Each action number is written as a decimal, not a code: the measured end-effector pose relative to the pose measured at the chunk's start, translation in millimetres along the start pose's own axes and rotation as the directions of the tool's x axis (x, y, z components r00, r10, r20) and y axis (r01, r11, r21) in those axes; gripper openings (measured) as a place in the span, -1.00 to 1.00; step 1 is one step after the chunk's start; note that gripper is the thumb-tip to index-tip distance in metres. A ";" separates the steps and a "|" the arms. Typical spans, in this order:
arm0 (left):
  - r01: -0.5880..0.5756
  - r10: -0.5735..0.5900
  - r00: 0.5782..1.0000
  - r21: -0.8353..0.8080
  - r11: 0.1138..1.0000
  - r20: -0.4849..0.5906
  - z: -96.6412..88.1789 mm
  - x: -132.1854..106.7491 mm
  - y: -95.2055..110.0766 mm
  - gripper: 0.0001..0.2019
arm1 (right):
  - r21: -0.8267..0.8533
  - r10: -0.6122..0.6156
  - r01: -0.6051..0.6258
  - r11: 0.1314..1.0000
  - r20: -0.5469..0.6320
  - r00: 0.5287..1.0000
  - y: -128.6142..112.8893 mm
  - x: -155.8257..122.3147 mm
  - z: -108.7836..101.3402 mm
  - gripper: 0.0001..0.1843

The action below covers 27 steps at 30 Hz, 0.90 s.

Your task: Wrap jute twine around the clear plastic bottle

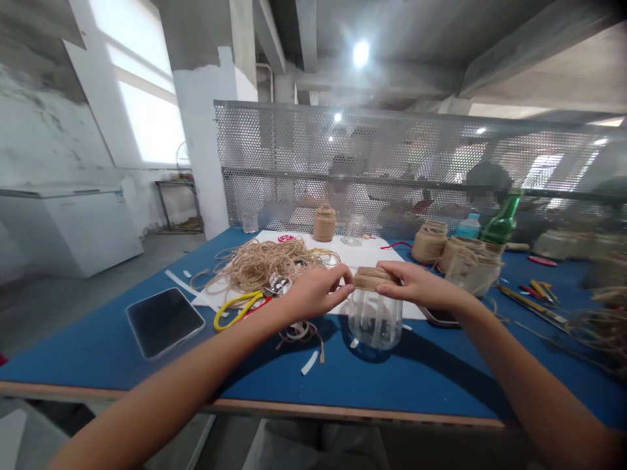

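Jute twine band (375,279) capping a clear jar (375,326), at 12 o'clock.
Left hand (311,292) and right hand (416,285) pinched the band from opposite sides, fingertips firmly clenched, over the blue bench (416,378); a loose twine heap (257,264) lay at 11 o'clock.

Jar's twine wrap (372,279) (partly hidden)

Rough jute twine (257,266), glossy jar (375,321), probably glass, matt blue tabletop (112,365)
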<state>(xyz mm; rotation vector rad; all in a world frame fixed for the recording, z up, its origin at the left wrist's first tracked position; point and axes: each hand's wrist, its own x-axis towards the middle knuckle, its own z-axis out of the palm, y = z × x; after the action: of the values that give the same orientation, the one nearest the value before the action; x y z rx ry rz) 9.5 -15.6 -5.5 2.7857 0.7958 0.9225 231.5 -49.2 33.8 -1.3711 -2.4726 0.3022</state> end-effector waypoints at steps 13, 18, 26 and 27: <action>0.083 -0.078 0.997 -0.250 0.965 0.030 12.9 3.4 -8.9 -0.64 | 0.004 -0.034 0.034 0.999 -0.007 0.999 2.8 0.3 1.8 -0.62; 0.131 -0.094 0.989 -0.398 0.908 0.111 14.6 3.2 -9.7 -0.55 | 0.056 -0.051 0.052 0.997 -0.016 0.999 3.3 0.4 3.3 -0.64; 0.089 -0.016 0.986 -0.438 0.895 0.169 3.6 -0.5 -6.4 -0.48 | 0.206 -0.119 0.128 0.970 -0.056 0.991 6.3 -1.7 5.9 -0.69; 0.072 0.000 0.987 -0.438 0.896 0.163 0.8 -0.5 -6.2 -0.47 | 0.249 -0.134 0.146 0.957 -0.065 0.989 6.6 -1.5 6.2 -0.69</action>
<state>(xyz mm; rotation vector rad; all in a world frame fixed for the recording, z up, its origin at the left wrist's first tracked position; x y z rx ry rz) 6.9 -10.5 -8.0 2.3973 0.5293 0.7485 235.4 -47.3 25.6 -1.0816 -2.3793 0.5267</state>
